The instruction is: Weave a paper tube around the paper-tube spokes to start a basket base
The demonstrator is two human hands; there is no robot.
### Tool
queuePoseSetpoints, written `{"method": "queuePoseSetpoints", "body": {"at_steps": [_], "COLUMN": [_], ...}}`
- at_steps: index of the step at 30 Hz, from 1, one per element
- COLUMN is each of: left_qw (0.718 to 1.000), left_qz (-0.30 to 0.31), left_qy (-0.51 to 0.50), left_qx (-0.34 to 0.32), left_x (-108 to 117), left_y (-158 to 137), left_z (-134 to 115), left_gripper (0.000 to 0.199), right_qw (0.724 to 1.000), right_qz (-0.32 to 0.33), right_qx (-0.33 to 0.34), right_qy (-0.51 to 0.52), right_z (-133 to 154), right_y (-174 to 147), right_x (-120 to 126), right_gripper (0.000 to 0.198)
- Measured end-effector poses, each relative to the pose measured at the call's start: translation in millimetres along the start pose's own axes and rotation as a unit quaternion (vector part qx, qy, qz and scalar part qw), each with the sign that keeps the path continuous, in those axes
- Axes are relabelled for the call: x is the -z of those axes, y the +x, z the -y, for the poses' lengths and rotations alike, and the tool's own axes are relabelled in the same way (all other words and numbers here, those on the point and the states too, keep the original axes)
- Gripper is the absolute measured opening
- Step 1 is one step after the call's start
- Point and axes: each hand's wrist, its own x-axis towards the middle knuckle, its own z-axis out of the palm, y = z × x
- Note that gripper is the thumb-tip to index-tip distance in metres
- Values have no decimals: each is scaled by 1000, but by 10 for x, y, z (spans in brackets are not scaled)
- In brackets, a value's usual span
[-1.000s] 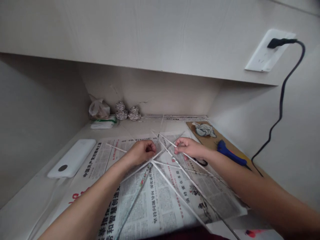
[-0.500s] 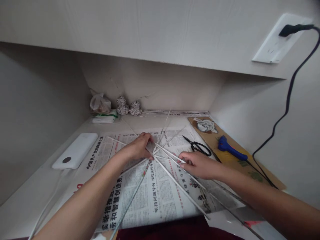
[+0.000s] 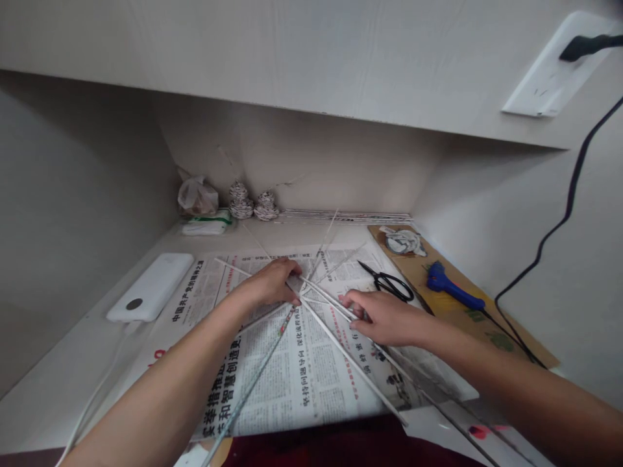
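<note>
Several thin rolled-paper sticks [image 3: 351,359] cross at one centre and fan out over the newspaper [image 3: 272,405]. At that crossing, my left hand [image 3: 276,283] is closed on the sticks, thumb and fingers pinching beside the centre; part of the join is hidden behind the fingers. My right hand [image 3: 382,318] lies just right of it, its thumb and fingertips pinched around sticks that run from the centre toward the lower right. One patterned greenish stick [image 3: 253,376] stretches toward the lower left, near my left forearm.
Black scissors [image 3: 378,277] lie beyond my right hand. A blue glue gun [image 3: 455,289], with its cord, rests on cardboard [image 3: 528,340] at right. A white power bank [image 3: 153,285] is at left. Woven gourd shapes [image 3: 241,202] and more paper sticks [image 3: 350,216] line the back wall.
My right hand has shifted slightly toward the crossing, and the sticks it pinches lie closer together. My left hand keeps its hold. The whole view has shifted a little.
</note>
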Motion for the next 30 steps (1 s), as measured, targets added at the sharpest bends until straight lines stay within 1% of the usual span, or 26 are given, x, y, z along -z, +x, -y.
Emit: {"method": "queuePoseSetpoints", "body": {"at_steps": [2, 7, 11, 16, 18, 21, 23, 25, 30], "left_qw": [1000, 1000, 999, 998, 998, 997, 997, 997, 996], "left_qz": [-5, -14, -16, -9, -9, -7, -4, -1, 10], "left_qy": [1, 4, -9, -55, -65, -68, -71, -79, -82], "left_qx": [-2, -22, -42, -25, -20, -22, -28, -26, -23], "left_x": [-7, -9, -10, -26, -33, -43, -50, -54, -46], "left_y": [1, 5, 8, 6, 6, 11, 16, 20, 21], "left_z": [6, 5, -1, 0, 9, 26, 34, 36, 18], "left_gripper": [56, 51, 48, 46, 47, 41, 37, 35, 35], "right_qw": [1000, 998, 998, 1000, 1000, 999, 998, 996, 989], "right_qz": [-22, -62, -50, -11, -11, -32, -48, -63, -97], "right_qx": [6, 27, 27, 5, 6, 23, 36, 44, 34], "right_qy": [2, -18, -17, -3, -6, -5, 10, 34, 104], "right_z": [43, 123, 81, 1, 8, 68, 123, 170, 208], "right_y": [72, 195, 236, 262, 266, 284, 322, 392, 659], "right_x": [-43, -110, -77, 11, 32, 25, -7, -59, -218], "right_gripper": [29, 16, 18, 20, 20, 27, 30, 28, 26]}}
